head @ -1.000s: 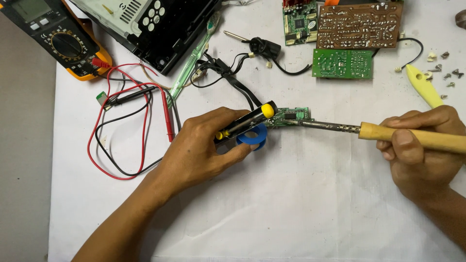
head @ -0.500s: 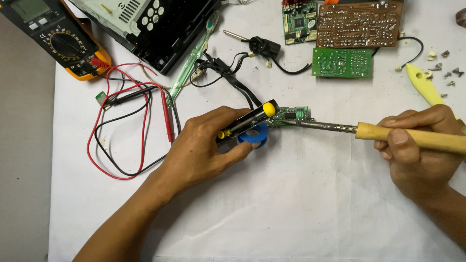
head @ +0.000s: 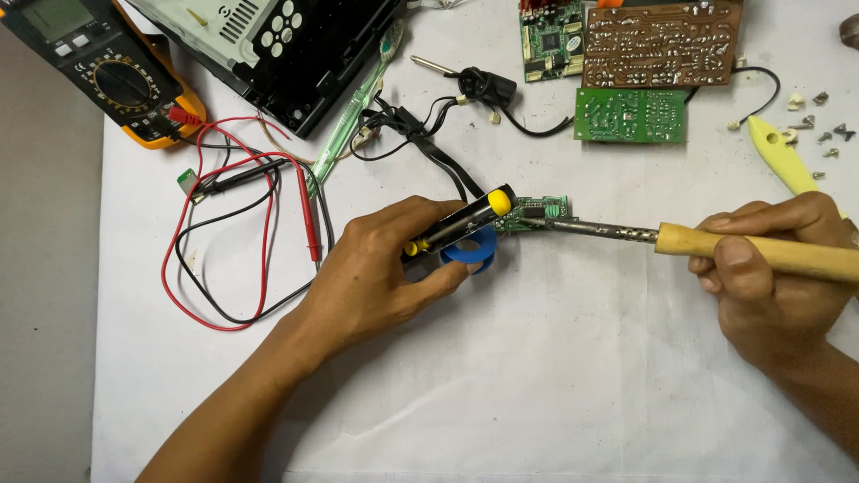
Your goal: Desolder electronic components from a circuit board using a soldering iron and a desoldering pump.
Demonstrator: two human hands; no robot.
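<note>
At far left, a yellow-cased multimeter lies cut off by the upper edge, its red and black test leads looping in a tangle over the white tabletop. Beside it, a black device casing with a pale panel is also cropped at the top, and a translucent green strip leans from its corner down toward the leads. The left hand is closed around a black tool with a yellow tip, pressing it over a blue ring-shaped object whose lower part is hidden under the fingers; what the ring is cannot be made out. Just right of the yellow tip lies the small green circuit board, partly covered by the tool and joined to a bundle of black wires running up the tabletop. The metal tip of the soldering iron touches this board's right edge. Above, three larger circuit boards sit together, the top ones cropped. The right hand is wrapped firmly around the iron's wooden handle, which runs out of frame. Beyond it lie a yellow plastic tool, partly behind the hand, and scattered small screws, too tiny to tell apart.
</note>
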